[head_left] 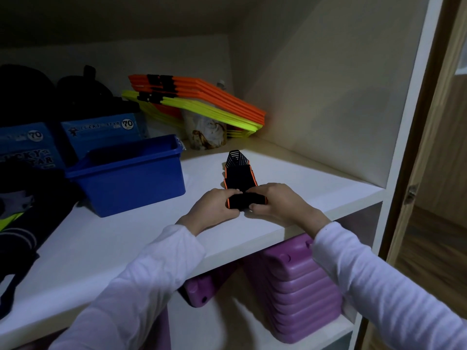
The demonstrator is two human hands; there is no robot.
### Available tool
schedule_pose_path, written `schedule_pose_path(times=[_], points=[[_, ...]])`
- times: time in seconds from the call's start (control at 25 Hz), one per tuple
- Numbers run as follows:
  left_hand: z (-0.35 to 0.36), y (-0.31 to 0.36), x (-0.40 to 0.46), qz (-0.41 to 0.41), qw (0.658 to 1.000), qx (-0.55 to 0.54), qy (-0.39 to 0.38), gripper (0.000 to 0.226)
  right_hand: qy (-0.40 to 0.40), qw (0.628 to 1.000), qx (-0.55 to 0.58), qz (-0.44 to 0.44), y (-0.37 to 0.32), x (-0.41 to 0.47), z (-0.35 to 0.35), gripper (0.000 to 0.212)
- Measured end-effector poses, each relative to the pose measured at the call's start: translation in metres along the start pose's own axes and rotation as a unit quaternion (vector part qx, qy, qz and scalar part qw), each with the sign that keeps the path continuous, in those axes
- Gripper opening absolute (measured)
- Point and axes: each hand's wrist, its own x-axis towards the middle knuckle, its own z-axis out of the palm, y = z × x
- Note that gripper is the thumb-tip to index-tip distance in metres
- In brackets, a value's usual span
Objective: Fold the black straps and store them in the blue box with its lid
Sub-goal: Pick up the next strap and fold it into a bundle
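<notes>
- Here, the left hand (217,205) and the right hand (275,200) both pinch the near, rolled end of the black strap (241,181), fingers clamped on it.
- The strap, edged in orange, lies on the white shelf (141,238), its far end stretching away from the hands.
- The blue box (129,180) stands open to the left, apart from the strap; its lid is not identifiable.
- Orange and yellow hurdles (202,102) lean at the back.

A white shelf (106,238) is sitting inside a dim closet, its pale back wall (316,79) catching weak light near the far right corner. A wooden door (429,223) is standing open beyond the shelf's right edge.
</notes>
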Motion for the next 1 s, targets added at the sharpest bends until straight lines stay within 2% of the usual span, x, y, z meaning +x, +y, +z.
schedule_pose_path(times=[0.08,0.2,0.32,0.44,0.52,0.56,0.68,0.76,0.84,1.0], points=[[0.0,0.002,-0.001,-0.017,0.994,-0.104,0.032,0.017,0.015,1.0,0.017,0.015,0.001,0.001,-0.003,0.033],[-0.001,0.003,-0.003,-0.064,0.971,-0.227,0.044,0.025,0.015,0.996,0.08,0.036,0.003,0.0,-0.006,0.042],[-0.001,-0.002,0.0,-0.082,0.958,-0.273,0.033,0.008,-0.011,0.992,0.117,0.033,0.006,-0.002,-0.004,0.05],[-0.001,-0.003,0.004,-0.074,0.958,-0.277,0.023,0.028,0.008,0.981,0.189,0.047,0.012,-0.002,-0.005,0.03],[-0.008,-0.002,0.003,-0.066,0.966,-0.251,-0.01,0.017,0.004,0.978,0.202,0.048,0.016,-0.002,-0.01,0.018],[-0.011,-0.002,0.002,-0.059,0.964,-0.256,-0.032,0.023,-0.004,0.978,0.201,0.049,0.018,-0.002,-0.012,0.017],[-0.012,-0.004,0.004,-0.056,0.956,-0.28,-0.067,0.063,-0.023,0.983,0.178,0.045,0.019,-0.003,-0.017,0.025],[-0.01,0.001,0.011,-0.073,0.949,-0.302,-0.057,0.061,-0.025,0.984,0.172,0.042,0.017,-0.004,-0.018,0.028],[-0.008,0.006,0.02,-0.085,0.954,-0.28,-0.06,0.064,-0.027,0.985,0.166,0.043,0.016,-0.006,-0.018,0.029],[-0.002,0.003,0.037,-0.114,0.958,-0.239,-0.111,0.077,-0.027,0.984,0.17,0.05,0.02,-0.009,-0.016,0.031]])
